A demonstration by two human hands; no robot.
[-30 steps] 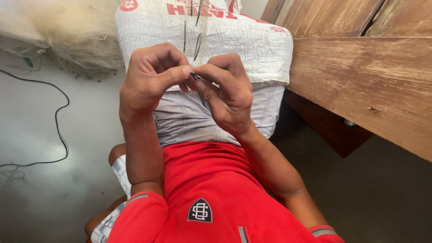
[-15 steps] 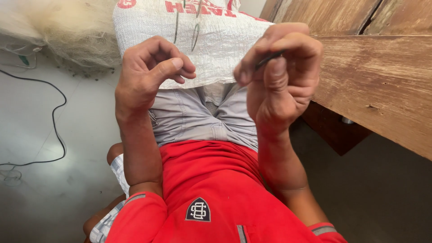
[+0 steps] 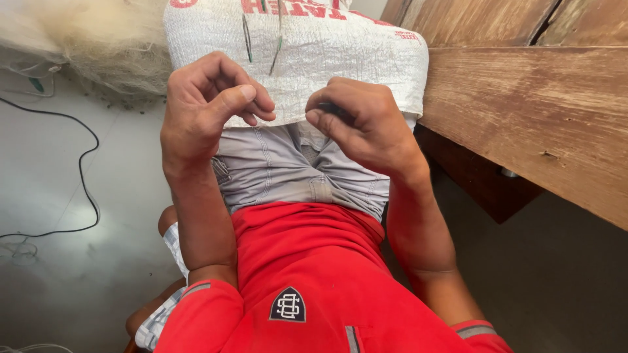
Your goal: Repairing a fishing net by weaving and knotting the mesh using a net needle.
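Note:
My left hand [image 3: 203, 111] is held up over my lap with its fingers curled in and the thumb pressed to the forefinger; I cannot see anything in the pinch. My right hand [image 3: 366, 127] is close beside it, a small gap apart, with its fingers closed on a thin dark tool [image 3: 333, 110] that is mostly hidden. Behind both hands a white woven sack [image 3: 327, 59] lies across my knees. Two thin green needles [image 3: 247, 38] are stuck in the sack. I wear grey shorts [image 3: 288, 170] and a red shirt [image 3: 307, 261].
A worn wooden bench [image 3: 536, 111] runs along the right, close to my right forearm. A heap of pale fine netting [image 3: 98, 46] lies at the upper left on the grey floor [image 3: 78, 274]. A black cable [image 3: 85, 163] loops across the floor on the left.
My right hand, which had lifted up and out to the right, has come back down beside my left hand. The left hand has barely moved.

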